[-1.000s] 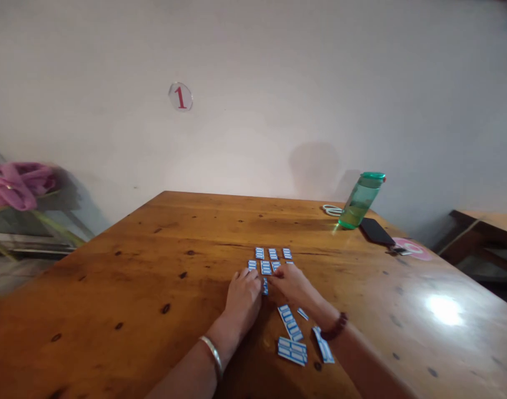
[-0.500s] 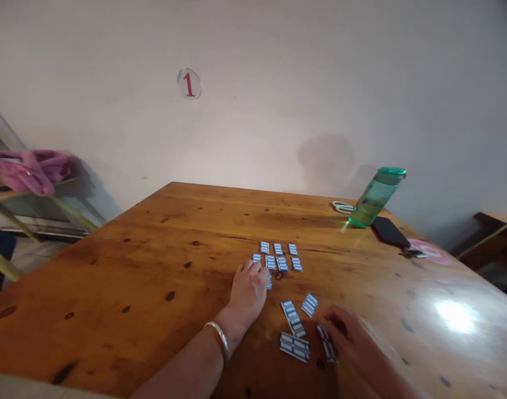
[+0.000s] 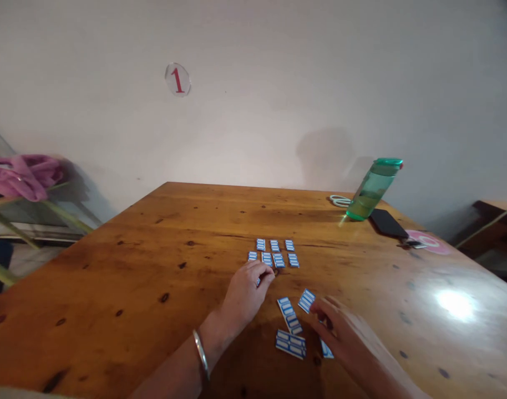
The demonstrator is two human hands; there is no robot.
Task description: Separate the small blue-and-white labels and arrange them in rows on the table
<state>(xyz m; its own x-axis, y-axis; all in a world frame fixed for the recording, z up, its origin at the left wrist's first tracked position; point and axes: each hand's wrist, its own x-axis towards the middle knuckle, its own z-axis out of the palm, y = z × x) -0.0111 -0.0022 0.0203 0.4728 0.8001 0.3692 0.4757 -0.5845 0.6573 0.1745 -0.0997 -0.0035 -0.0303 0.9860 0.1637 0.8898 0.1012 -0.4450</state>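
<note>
Loose blue-and-white card lies on table, nearer than the card rows; right hand, thumb and fingers apart, has shifted to its edge, presumably bringing it within grasp; left hand, fingers bunched over another card, grip indeterminable.

1. Support surface: brown wooden table with dark knots; bright reflection at right.
2. Centre: far row of three blue-and-white cards; near row of four cards, its leftmost partly hidden.
3. Near side: long strip, card bundle at its lower end, angled single card.
4. Far right: green bottle, white loop, dark flat device, pink disc.
</note>
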